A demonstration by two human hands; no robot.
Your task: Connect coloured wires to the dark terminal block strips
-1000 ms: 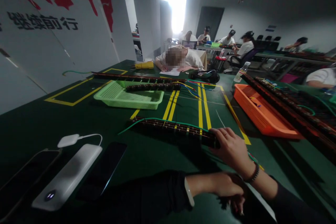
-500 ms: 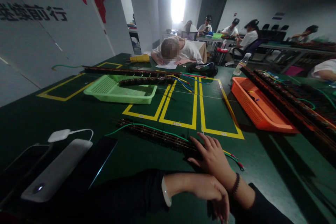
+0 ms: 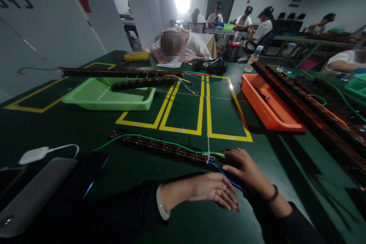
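Note:
A long dark strip assembly point(image 3: 160, 146) with metal rails and a green wire point(image 3: 143, 136) along it lies on the green table. At its right end a white cable tie point(image 3: 208, 148) stands upright, and yellow, green and blue wires come out. My right hand point(image 3: 247, 167) is over the yellow and green wire ends, thumb and fingers apart; the part beneath the palm is hidden. The blue wire point(image 3: 225, 176) passes below its thumb. My left hand point(image 3: 213, 190) hangs nearer to me with loosely stretched fingers, holding nothing, below the blue wire.
Behind the strip stand a light green basket point(image 3: 114, 103) with more strips across it and an orange basket point(image 3: 274, 110) beside long strips point(image 3: 309, 103). A power bank point(image 3: 37, 194) and a phone point(image 3: 88, 175) lie at left. A person point(image 3: 180, 44) leans on the table's far side.
My right hand has slid right, off the strip's end and onto the wires, uncovering the cable tie and blue wire. My left hand has lifted and straightened its fingers, apart from the right wrist.

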